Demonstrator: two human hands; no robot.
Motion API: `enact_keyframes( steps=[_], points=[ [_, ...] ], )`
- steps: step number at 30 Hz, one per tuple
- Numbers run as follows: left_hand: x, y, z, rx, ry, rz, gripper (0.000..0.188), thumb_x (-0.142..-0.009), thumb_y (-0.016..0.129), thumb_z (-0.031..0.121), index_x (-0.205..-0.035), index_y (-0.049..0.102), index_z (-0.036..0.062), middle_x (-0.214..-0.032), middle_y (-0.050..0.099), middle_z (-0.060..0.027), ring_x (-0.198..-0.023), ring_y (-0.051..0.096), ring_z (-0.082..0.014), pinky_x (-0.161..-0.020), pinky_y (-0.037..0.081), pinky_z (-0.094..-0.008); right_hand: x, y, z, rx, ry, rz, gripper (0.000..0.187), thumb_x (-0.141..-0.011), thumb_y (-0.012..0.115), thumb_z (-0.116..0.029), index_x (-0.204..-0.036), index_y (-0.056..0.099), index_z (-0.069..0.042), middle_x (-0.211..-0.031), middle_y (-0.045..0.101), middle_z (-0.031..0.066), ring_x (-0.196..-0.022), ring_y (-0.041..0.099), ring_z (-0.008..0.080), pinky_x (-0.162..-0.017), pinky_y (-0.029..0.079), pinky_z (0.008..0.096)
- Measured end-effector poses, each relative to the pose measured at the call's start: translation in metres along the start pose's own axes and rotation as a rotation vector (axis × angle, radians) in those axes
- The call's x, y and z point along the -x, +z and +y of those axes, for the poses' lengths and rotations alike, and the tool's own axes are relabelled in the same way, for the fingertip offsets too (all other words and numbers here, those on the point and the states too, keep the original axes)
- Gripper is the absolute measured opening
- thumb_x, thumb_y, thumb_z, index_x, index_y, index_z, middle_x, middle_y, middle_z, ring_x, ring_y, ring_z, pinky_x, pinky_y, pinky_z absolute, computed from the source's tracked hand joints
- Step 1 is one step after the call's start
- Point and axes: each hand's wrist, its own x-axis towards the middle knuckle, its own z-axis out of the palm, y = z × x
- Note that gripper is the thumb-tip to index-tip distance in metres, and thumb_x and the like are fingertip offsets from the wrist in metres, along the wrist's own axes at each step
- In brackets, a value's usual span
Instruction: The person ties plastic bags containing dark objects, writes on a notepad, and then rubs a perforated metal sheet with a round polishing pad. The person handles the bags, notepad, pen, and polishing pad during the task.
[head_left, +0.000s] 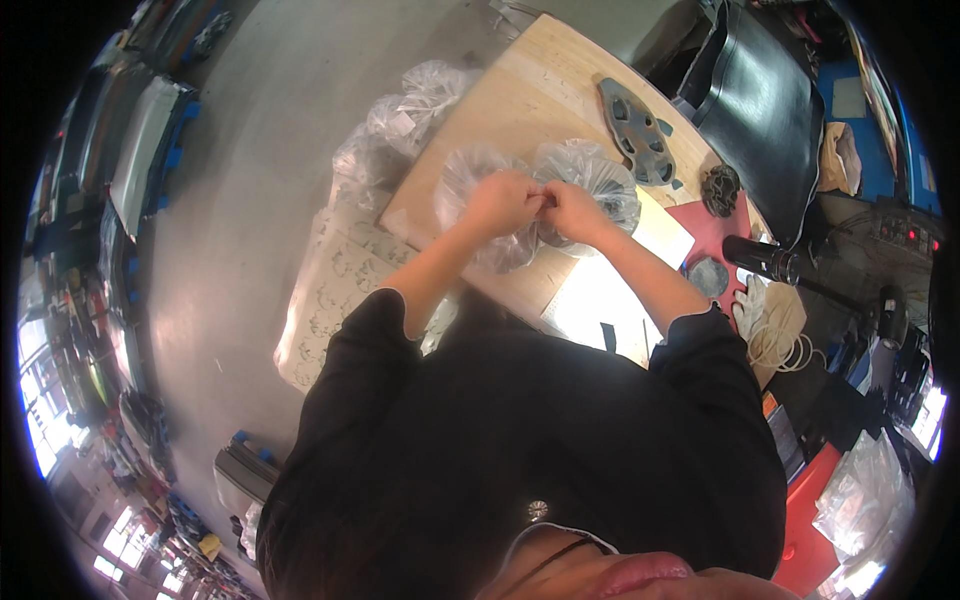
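My left hand (504, 203) and my right hand (576, 213) meet over the wooden table, both closed in a pinch with fingertips together. They grip see-through plastic bag material. One crumpled part of the plastic bag (464, 172) spreads under and beside my left hand. Another bulging part, a plastic bag (607, 180) with something dark inside, lies by my right hand. Whether these are one bag or two I cannot tell. My fingers hide the pinched spot. A dark grey rubber sole-shaped piece with holes (638, 132) lies beyond my right hand.
On the wooden table (520, 85) are white paper (595, 300), a dark coiled bundle (720, 190) and a black cylinder (760, 260). Filled plastic bags (400, 120) stand left of it, above a patterned cloth-like cover (345, 270). A black chair (765, 110) stands beyond the far right edge.
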Motion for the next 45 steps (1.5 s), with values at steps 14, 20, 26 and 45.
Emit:
enact_keyframes(
  steps=[14, 20, 26, 45],
  points=[
    [0.004, 0.006, -0.005, 0.396, -0.042, 0.007, 0.027, -0.08, 0.063, 0.009, -0.107, 0.066, 0.0054, -0.091, 0.07, -0.0151, -0.083, 0.068, -0.0293, -0.075, 0.053, -0.037, 0.0, -0.01, 0.01, -0.183, 0.052, -0.058, 0.022, -0.088, 0.067, -0.021, -0.092, 0.067, 0.001, -0.079, 0.069, 0.0086, -0.07, 0.064, 0.0151, -0.063, 0.049, 0.03],
    [0.02, 0.008, 0.005, 0.363, -0.177, 0.204, 0.025, -0.08, 0.069, 0.014, -0.101, 0.061, 0.0056, -0.091, 0.07, -0.0139, -0.082, 0.068, -0.0274, -0.073, 0.053, -0.0375, -0.004, -0.012, 0.016, -0.504, 0.171, -0.073, 0.014, -0.087, 0.07, -0.014, -0.085, 0.061, -0.003, -0.078, 0.068, 0.0053, -0.069, 0.062, 0.0133, -0.061, 0.048, 0.0273],
    [0.033, 0.017, 0.018, 0.405, -0.102, 0.211, 0.034, -0.075, 0.073, 0.009, -0.103, 0.054, 0.0082, -0.087, 0.069, -0.0118, -0.079, 0.068, -0.0286, -0.068, 0.053, -0.0385, -0.005, -0.016, 0.023, -0.56, 0.106, -0.154, 0.015, -0.083, 0.074, -0.01, -0.085, 0.06, -0.005, -0.08, 0.066, 0.0038, -0.072, 0.06, 0.0106, -0.062, 0.046, 0.0254],
    [0.001, 0.006, -0.008, 0.518, -0.112, -0.09, 0.04, -0.079, 0.078, 0.018, -0.11, 0.059, 0.0017, -0.102, 0.071, -0.014, -0.1, 0.068, -0.0242, -0.082, 0.052, -0.033, 0.014, -0.011, -0.014, 0.216, -0.285, 0.216, 0.019, -0.078, 0.069, -0.01, -0.083, 0.052, -0.006, -0.072, 0.063, 0.0137, -0.07, 0.062, 0.0348, -0.059, 0.048, 0.0425]
  ],
)
